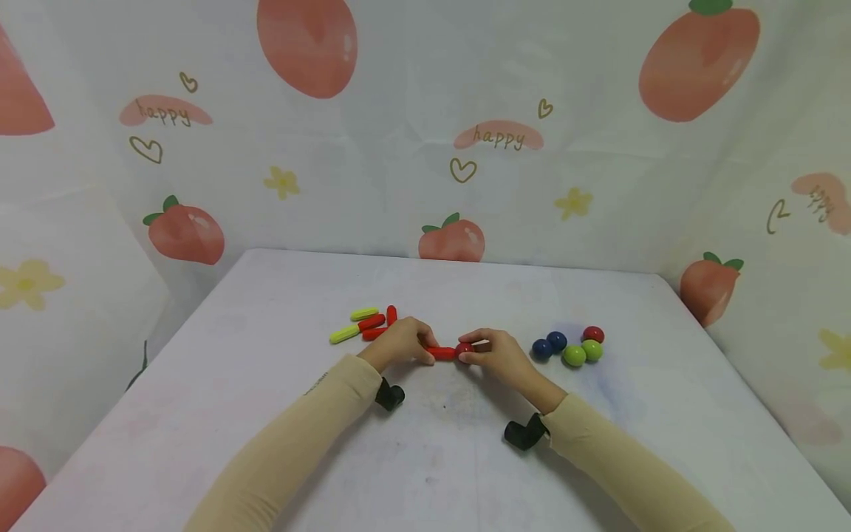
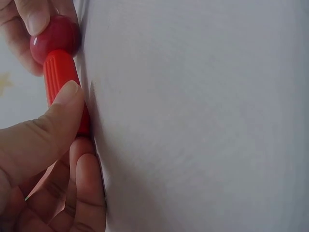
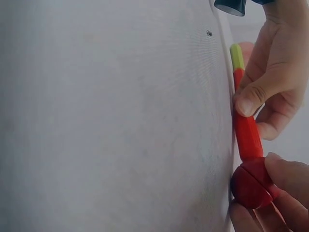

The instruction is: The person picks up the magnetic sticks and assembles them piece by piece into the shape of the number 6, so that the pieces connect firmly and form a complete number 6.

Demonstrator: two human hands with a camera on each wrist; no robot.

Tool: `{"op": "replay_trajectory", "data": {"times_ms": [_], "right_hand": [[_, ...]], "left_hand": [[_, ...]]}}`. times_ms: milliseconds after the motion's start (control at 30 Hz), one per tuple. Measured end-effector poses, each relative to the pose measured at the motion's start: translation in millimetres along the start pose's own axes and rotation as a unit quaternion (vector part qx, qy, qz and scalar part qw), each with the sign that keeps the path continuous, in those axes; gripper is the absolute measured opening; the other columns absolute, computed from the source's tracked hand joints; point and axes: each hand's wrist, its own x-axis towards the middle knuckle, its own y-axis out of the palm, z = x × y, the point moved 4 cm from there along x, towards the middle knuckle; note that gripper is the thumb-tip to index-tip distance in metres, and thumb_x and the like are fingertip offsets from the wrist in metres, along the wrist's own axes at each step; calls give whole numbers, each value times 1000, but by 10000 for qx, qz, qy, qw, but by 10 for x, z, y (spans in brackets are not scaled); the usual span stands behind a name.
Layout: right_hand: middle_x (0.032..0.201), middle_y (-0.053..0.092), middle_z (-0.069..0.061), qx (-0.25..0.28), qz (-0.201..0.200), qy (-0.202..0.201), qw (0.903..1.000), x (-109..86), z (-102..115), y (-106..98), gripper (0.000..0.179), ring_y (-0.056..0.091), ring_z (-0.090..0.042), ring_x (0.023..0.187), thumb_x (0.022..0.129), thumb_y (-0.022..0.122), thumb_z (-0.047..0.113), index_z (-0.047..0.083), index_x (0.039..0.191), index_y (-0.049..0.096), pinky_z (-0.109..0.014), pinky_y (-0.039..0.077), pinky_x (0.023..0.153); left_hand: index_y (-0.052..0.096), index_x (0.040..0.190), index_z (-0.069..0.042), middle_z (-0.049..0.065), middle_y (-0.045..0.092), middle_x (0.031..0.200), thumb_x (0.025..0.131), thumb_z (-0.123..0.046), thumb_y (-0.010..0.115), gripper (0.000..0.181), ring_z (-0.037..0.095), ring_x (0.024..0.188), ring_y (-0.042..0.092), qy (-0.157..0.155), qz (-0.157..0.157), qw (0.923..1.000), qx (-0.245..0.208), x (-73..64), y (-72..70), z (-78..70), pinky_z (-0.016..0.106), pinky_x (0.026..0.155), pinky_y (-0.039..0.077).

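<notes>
A red ribbed stick (image 1: pixel 442 354) lies low over the white table, pinched between my left hand's (image 1: pixel 404 343) thumb and fingers. Its far end touches a dark red ball (image 2: pixel 54 37) with a seam line round it. My right hand (image 1: pixel 497 357) pinches that ball from the other side with thumb and fingers. In the right wrist view the ball (image 3: pixel 251 186) sits against the stick's (image 3: pixel 248 137) end, both close to the tabletop. Whether the two are joined or only touching, I cannot tell.
Left of the hands lie yellow-green sticks (image 1: pixel 344 334) and red sticks (image 1: pixel 371 322) on the table. On the right, two blue balls (image 1: pixel 541 349), two green balls (image 1: pixel 574 355) and another red ball (image 1: pixel 593 335) stand grouped. A printed curtain (image 1: pixel 385 170) hangs behind the table.
</notes>
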Motion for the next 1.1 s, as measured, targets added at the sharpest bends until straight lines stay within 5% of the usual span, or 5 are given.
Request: {"op": "replay_trajectory", "data": {"times_ms": [1100], "right_hand": [[137,65,-18,225,380,-60,9990,7,-10,-3,44,64,-36,126,94,74,18,5,134,63,-46,54,104]], "left_hand": [[76,95,-12,2,69,90,85,-12,82,12,17,89,57,-63,15,9999,90,-2,-8,-24,27,81,48]]}}
